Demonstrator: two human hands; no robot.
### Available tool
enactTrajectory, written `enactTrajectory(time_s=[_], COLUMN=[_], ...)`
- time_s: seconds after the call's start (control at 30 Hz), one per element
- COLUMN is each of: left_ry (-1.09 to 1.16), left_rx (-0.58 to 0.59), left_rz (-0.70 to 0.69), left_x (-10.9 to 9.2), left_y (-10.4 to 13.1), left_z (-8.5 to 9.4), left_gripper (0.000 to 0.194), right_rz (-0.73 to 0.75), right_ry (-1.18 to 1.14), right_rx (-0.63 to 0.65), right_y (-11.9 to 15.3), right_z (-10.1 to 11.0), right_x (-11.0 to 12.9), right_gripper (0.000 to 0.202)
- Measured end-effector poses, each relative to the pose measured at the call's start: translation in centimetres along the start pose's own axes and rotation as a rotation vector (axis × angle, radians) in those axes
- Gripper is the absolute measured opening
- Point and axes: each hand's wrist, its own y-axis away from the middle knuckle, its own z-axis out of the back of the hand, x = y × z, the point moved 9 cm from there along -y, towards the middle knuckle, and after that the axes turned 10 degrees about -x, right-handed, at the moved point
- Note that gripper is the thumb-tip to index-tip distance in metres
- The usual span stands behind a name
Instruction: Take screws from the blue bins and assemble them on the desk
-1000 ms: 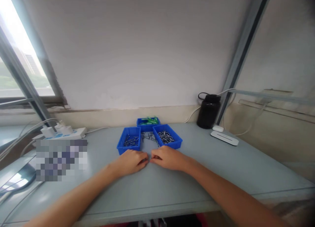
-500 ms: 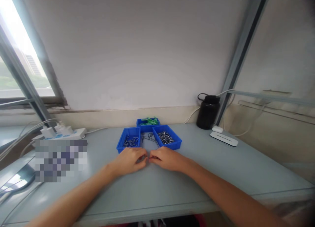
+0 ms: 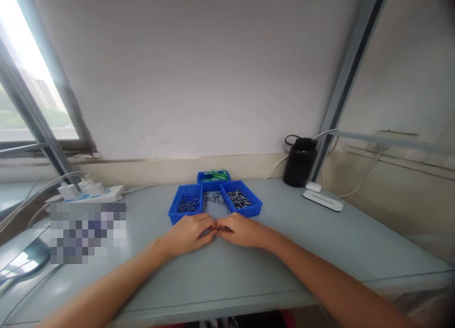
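My left hand (image 3: 194, 232) and my right hand (image 3: 240, 230) meet fingertip to fingertip over the table, just in front of the blue bins. Both are closed in a pinch; whatever lies between the fingers is too small or hidden to name. Behind my left hand stands a blue bin (image 3: 175, 205) with thin dark metal pins. Beyond my right hand another blue bin (image 3: 254, 205) holds many short metal pieces (image 3: 239, 199). More thin pins (image 3: 217, 200) lie loose on the table between these bins. A third blue bin (image 3: 213, 186) at the back contains green pieces (image 3: 216, 175).
On the right are a black bottle (image 3: 300, 164), a small white case (image 3: 313, 186) and a flat white device (image 3: 323, 201). A white power strip (image 3: 112, 194) with plugs and cables sits at the left, near a blurred-out patch (image 3: 88, 233). A wall rises behind the table (image 3: 213, 280).
My left hand has shifted slightly right, so its fingertips now touch those of my right hand. The small gap between them has closed. The bins have stayed put.
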Motion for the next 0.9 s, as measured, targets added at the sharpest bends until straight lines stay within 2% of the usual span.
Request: enactTrajectory(time_s=[0.23,0.5,0.9], left_ry=[-0.029,-0.034,-0.022], left_rx=[0.041,0.040,0.038], left_rz=[0.043,-0.019,-0.070], left_x=[0.5,-0.1,-0.2], left_y=[0.2,0.0,0.1], left_z=[-0.3,-0.5,-0.7], left_gripper=[0.021,0.016,0.027], right_rz=[-0.030,-0.066,-0.098], right_ry=[-0.081,-0.089,-0.158], right_rx=[0.004,0.028,0.072], right_y=[0.0,0.2,0.1], right_z=[0.7,0.3,-0.3], right_x=[0.1,-0.4,-0.2], right_gripper=[0.019,0.029,0.030])
